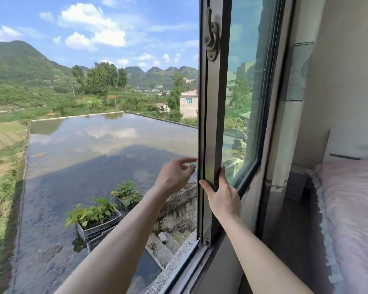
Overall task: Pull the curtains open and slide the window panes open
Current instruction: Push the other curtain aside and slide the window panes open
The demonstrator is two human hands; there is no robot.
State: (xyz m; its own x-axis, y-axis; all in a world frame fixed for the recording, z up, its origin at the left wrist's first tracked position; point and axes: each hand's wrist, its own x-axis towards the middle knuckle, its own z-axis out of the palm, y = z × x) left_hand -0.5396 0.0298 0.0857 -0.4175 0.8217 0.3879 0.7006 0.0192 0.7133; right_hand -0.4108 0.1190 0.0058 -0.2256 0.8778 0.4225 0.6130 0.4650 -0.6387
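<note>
The dark metal frame of the sliding window pane stands upright in the middle of the view, with its glass to the right. A latch sits high on the frame. My right hand grips the frame's lower part, thumb on its left edge and fingers on its right. My left hand hovers just left of the frame with its fingers loosely apart, holding nothing. The window is open to the left of the frame. A pale curtain hangs bunched at the right side.
The window track and stone sill run along the bottom. A bed with a pink frilled cover is at the right. Outside lie a flooded flat roof, crates of plants, fields, houses and hills.
</note>
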